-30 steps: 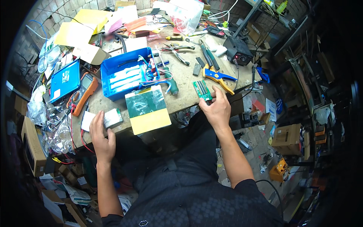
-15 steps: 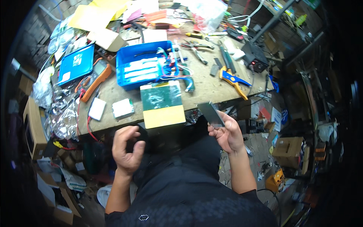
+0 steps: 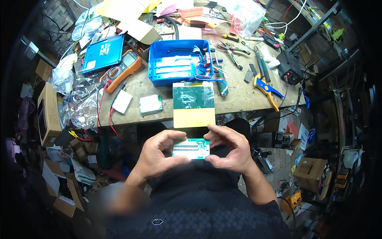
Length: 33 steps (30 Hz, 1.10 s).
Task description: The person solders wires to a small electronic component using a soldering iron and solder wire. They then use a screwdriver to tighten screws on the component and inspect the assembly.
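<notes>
Between my two hands, in front of my body and just off the bench's near edge, is a green circuit board (image 3: 191,148) with rows of dark parts on its face. My left hand (image 3: 161,153) pinches its left end with thumb and fingers. The right end is gripped by my right hand (image 3: 232,150). Just beyond my fingers a green and yellow card (image 3: 193,116) juts over the bench edge. Behind it stands an open blue plastic box (image 3: 161,81) with white-wrapped cells and wires inside. A white block with a green edge (image 3: 151,104) lies to the left.
The wooden bench (image 3: 234,104) holds an orange multimeter (image 3: 124,71), a blue lid (image 3: 102,54), pliers (image 3: 234,52), a blue and orange clamp (image 3: 268,89) and a black box with a red light (image 3: 290,71). Cardboard boxes (image 3: 310,174) and scattered parts lie on the floor.
My right hand has brought the board leftward and down, its green face now showing. My left hand has moved right and taken hold of its other end. The view has shifted.
</notes>
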Tool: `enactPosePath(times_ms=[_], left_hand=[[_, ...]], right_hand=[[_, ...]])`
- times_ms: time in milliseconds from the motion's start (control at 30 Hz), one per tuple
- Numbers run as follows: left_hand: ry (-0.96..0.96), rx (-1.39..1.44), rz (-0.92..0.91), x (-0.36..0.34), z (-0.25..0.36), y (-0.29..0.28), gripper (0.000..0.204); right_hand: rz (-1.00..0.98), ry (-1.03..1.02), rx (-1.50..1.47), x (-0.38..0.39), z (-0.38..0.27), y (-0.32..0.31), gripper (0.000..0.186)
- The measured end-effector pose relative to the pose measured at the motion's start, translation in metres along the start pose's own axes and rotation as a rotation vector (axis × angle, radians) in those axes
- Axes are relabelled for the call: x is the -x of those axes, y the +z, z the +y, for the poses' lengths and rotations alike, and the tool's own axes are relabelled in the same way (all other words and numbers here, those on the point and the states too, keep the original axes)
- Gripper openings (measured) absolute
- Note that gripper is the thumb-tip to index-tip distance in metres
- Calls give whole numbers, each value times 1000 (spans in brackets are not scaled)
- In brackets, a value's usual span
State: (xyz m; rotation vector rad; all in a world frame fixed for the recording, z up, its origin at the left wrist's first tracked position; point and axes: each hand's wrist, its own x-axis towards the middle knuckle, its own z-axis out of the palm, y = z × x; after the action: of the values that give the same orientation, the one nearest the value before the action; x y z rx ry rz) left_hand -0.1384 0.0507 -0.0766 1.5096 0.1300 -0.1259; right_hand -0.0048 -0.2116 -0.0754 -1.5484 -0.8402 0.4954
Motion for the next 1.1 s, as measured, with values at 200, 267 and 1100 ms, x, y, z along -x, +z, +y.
enactPosePath(times_ms=[200,267,1100], left_hand=[[249,-230,79,-9,0,2,86],[274,-419,73,-9,11,2,89],[464,-641,239,-19,4,9,106]], right_hand=[[44,42,-129,2,10,3,82],[62,39,-116,5,10,4,83],[69,-220,482,-18,-5,-6,64]])
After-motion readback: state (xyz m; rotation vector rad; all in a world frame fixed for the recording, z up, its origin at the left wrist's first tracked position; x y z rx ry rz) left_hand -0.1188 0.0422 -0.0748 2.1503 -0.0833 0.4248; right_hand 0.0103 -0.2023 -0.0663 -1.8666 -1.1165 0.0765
